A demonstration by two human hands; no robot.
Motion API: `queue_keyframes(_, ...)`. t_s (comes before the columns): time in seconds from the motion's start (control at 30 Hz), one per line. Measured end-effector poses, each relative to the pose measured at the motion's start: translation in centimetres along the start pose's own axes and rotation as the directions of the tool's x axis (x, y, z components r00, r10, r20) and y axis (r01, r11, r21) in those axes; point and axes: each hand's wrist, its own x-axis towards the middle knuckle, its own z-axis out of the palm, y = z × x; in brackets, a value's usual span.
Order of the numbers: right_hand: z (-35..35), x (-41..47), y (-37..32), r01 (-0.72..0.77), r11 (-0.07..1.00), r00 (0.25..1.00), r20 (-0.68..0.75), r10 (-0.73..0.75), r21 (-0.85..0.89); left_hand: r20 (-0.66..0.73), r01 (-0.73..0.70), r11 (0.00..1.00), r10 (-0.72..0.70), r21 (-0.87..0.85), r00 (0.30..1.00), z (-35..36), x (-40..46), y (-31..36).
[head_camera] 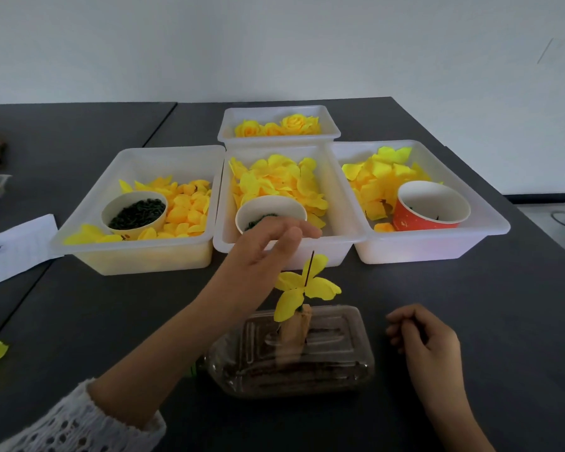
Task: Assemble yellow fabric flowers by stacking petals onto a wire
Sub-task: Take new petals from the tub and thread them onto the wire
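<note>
Dark table (470, 321) carries four white plastic bins: left bin (137, 256) w/ small yellow petals and a cup of dark green bits (134, 214); centre bin (340, 203) w/ larger loose petals and a white cup (270, 207); right bin (437, 246) w/ petals and a red cup (428, 210); rear bin (278, 138) w/ finished yellow flowers (276, 126). Nearer the camera, a clear lidded container (336, 353) supports a tan block (296, 331); an upright dark wire (310, 267) rises from it, one yellow petal layer (302, 290) threaded on approx. halfway up. Left hand (268, 249) raised just beside wire top, fingers loosely extended, nothing gripped. Right hand (421, 334) resting on table at right, fingers curled; whether it holds anything can't be told
</note>
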Motion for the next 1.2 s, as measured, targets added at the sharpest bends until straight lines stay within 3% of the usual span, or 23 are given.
queue_keyframes(0.1,0.1,0.0,0.0,-0.001,1.000,1.000,-0.004,0.001,-0.002,0.148,-0.073,0.997,0.076,-0.030,0.986,-0.1,-0.5,0.5)
queue_keyframes(0.2,0.1,0.0,0.0,0.001,1.000,1.000,-0.001,-0.001,-0.007,0.299,-0.017,1.000,0.016,0.004,0.954,0.8,-0.7,0.5)
queue_keyframes(0.57,0.1,-0.1,-0.5,0.006,1.000,1.000,-0.012,-0.006,-0.013,0.338,-0.007,0.992,-0.036,0.125,0.940,2.0,-1.5,-1.3)
queue_keyframes(0.73,0.2,0.1,-0.2,-0.005,0.999,1.000,-0.013,0.004,-0.035,0.439,0.036,0.971,-0.139,0.236,0.888,1.3,-1.5,-2.2)
queue_keyframes(0.83,0.2,0.2,0.0,-0.007,0.999,1.000,-0.006,0.007,-0.042,0.442,0.020,0.990,-0.079,0.137,0.893,0.7,-1.3,-2.0)
queue_keyframes(0.97,0.1,0.4,-0.3,-0.010,1.000,1.000,-0.007,0.010,0.016,0.319,-0.077,0.991,0.107,-0.105,0.942,1.2,-0.9,-1.8)
queue_keyframes(1.07,0.2,0.9,-2.1,0.007,0.997,0.999,-0.048,-0.003,0.079,0.314,-0.030,0.974,0.103,-0.226,0.944,2.0,-1.2,-2.1)
queue_keyframes(1.2,2.3,3.3,-7.9,0.254,0.966,0.967,-0.026,-0.253,0.049,0.359,0.006,0.984,0.059,-0.179,0.932,2.4,-1.5,-3.2)
